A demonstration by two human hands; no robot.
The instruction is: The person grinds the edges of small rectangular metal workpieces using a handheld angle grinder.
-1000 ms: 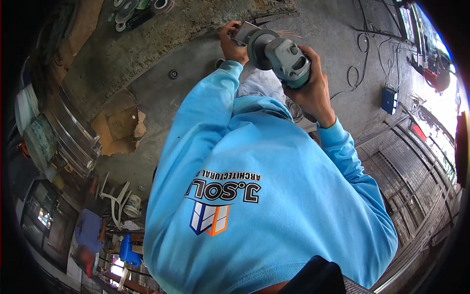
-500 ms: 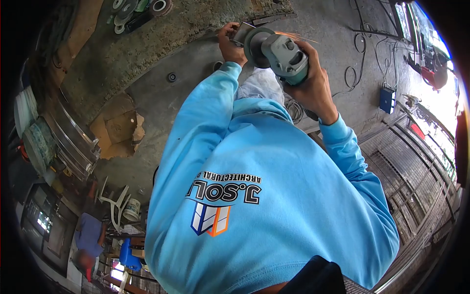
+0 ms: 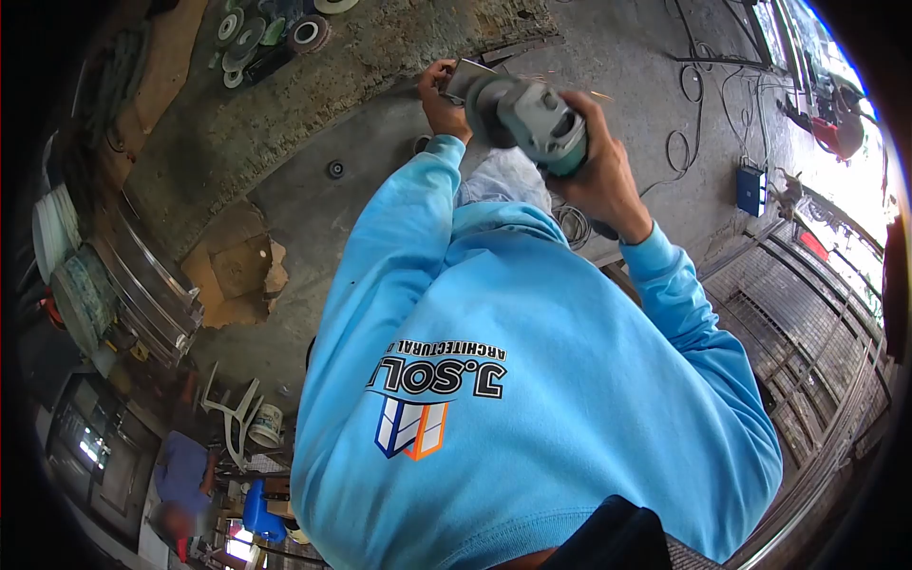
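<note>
My right hand [image 3: 613, 180] is wrapped around the body of an angle grinder [image 3: 543, 122], grey at the head and green behind. Its disc [image 3: 489, 109] is blurred and lies against or very near a small flat metal plate [image 3: 468, 80]. The plate is pinched in my left hand [image 3: 445, 103], fingers at its left edge. A few sparks [image 3: 598, 94] show to the right of the grinder. The exact contact between disc and plate is hidden by the grinder head.
Several grinding discs [image 3: 249, 40] lie on a rough concrete slab [image 3: 285, 114]. A torn cardboard box [image 3: 233, 271] and metal strips [image 3: 152, 266] are at left. Cables [image 3: 679, 152] and a blue box [image 3: 750, 188] lie right. Another person [image 3: 183, 475] is at lower left.
The grinder and plate have shifted slightly left, and the plate now shows more of its face. The spark stream has shrunk to a few specks.
</note>
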